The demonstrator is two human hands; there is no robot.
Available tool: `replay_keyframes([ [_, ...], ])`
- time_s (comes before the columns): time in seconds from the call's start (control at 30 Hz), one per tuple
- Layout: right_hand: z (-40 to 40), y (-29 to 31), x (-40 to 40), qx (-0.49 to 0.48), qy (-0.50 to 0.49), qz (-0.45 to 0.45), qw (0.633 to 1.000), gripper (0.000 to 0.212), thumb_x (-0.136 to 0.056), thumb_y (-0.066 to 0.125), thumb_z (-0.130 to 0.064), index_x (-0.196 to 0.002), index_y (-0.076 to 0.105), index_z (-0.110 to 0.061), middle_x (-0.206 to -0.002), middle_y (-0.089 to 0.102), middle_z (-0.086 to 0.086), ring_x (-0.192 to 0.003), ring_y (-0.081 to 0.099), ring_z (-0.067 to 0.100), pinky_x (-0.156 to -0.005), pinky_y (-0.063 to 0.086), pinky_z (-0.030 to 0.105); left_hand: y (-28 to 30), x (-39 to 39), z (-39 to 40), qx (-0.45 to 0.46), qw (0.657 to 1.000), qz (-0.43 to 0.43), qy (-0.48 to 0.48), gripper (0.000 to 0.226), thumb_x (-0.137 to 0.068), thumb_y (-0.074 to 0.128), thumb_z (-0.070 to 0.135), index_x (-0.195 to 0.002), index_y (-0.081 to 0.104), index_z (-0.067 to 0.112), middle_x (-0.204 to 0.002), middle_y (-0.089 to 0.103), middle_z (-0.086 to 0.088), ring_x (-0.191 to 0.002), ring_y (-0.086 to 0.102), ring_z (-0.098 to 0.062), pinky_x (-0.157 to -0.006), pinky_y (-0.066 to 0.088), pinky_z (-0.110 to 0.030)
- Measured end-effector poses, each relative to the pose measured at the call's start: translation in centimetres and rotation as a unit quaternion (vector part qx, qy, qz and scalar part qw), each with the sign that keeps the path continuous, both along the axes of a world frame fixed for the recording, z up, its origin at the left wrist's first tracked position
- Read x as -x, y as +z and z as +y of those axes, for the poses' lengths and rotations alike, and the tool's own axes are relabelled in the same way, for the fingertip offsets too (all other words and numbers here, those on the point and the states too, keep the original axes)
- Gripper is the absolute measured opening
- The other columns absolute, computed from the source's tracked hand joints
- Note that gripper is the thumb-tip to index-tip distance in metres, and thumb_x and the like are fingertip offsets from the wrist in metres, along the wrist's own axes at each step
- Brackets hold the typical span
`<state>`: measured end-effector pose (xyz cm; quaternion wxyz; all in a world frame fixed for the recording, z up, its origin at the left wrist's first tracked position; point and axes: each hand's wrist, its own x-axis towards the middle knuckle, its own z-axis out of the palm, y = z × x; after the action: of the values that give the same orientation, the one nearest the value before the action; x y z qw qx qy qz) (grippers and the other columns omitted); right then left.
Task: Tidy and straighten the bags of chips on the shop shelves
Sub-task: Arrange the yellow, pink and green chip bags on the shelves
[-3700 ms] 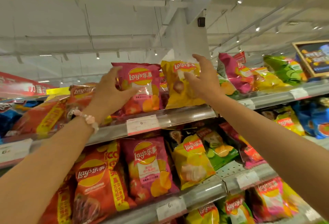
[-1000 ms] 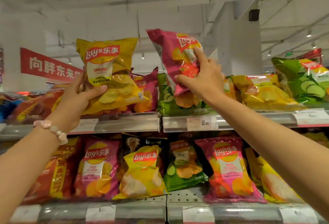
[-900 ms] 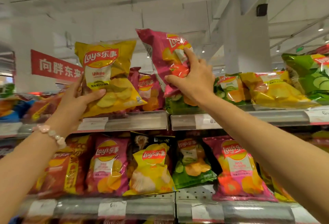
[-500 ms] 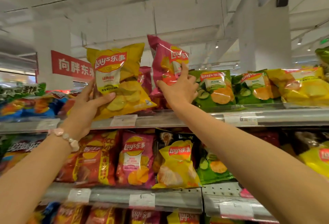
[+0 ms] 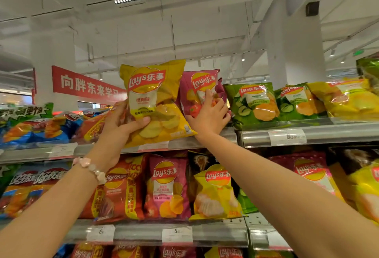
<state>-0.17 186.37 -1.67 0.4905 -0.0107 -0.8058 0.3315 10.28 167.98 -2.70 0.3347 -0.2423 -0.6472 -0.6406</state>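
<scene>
My left hand (image 5: 121, 126) grips a yellow Lay's bag (image 5: 153, 101) by its lower left side, upright, just above the top shelf's front rail (image 5: 205, 141). Right of it a pink Lay's bag (image 5: 198, 88) stands upright on the top shelf. My right hand (image 5: 209, 116) rests against the pink bag's front, its fingers spread and lightly bent over the lower part. Two green Lay's bags (image 5: 254, 101) lean back on the shelf to the right of the pink one.
More yellow bags (image 5: 348, 98) lie at the top shelf's right end, orange and blue bags (image 5: 51, 126) at its left. The shelf below holds red, pink and yellow bags (image 5: 168, 186). Price tags (image 5: 287, 136) sit on the rails. A white pillar (image 5: 295, 48) rises behind.
My right hand has set the pink bag down on the top shelf, upright beside the green bags, and now rests on its front. The yellow bag stays in my left hand.
</scene>
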Motion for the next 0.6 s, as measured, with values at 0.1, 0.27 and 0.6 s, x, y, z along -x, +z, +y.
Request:
replay_keyframes([
  [0.1,-0.3,0.1,0.1,0.004,0.012,-0.038,0.999,0.099,-0.078,0.067,-0.053,-0.15,0.004,-0.028,-0.152,0.017,0.016,-0.14,0.016,0.035,-0.111,0.018,0.054,0.0,0.0,0.2,-0.002,1.0,-0.009,-0.005,0.08,-0.062,0.076,0.02,-0.137,0.048,0.029,-0.12,0.067,0.007,-0.107,0.065,-0.01,-0.084,0.055,-0.029],
  [0.27,-0.3,1.0,0.0,0.024,-0.02,-0.04,0.999,0.106,-0.072,0.07,-0.06,-0.149,0.009,-0.02,-0.142,0.031,0.017,-0.132,0.03,0.034,-0.104,0.026,0.05,0.2,-0.1,0.4,-0.013,1.0,-0.008,0.005,0.083,-0.06,0.077,0.021,-0.137,0.049,0.029,-0.117,0.068,0.008,-0.107,0.065,-0.011,-0.085,0.055,-0.031],
  [0.6,-0.5,1.0,0.8,0.028,-0.046,-0.041,0.998,0.103,-0.063,0.073,-0.067,-0.139,0.022,-0.021,-0.136,0.034,0.014,-0.124,0.035,0.03,-0.098,0.031,0.044,0.5,0.1,-0.1,-0.002,1.0,-0.016,0.019,0.09,-0.053,0.081,0.03,-0.137,0.048,0.032,-0.127,0.063,0.003,-0.118,0.059,-0.018,-0.101,0.046,-0.045],
])
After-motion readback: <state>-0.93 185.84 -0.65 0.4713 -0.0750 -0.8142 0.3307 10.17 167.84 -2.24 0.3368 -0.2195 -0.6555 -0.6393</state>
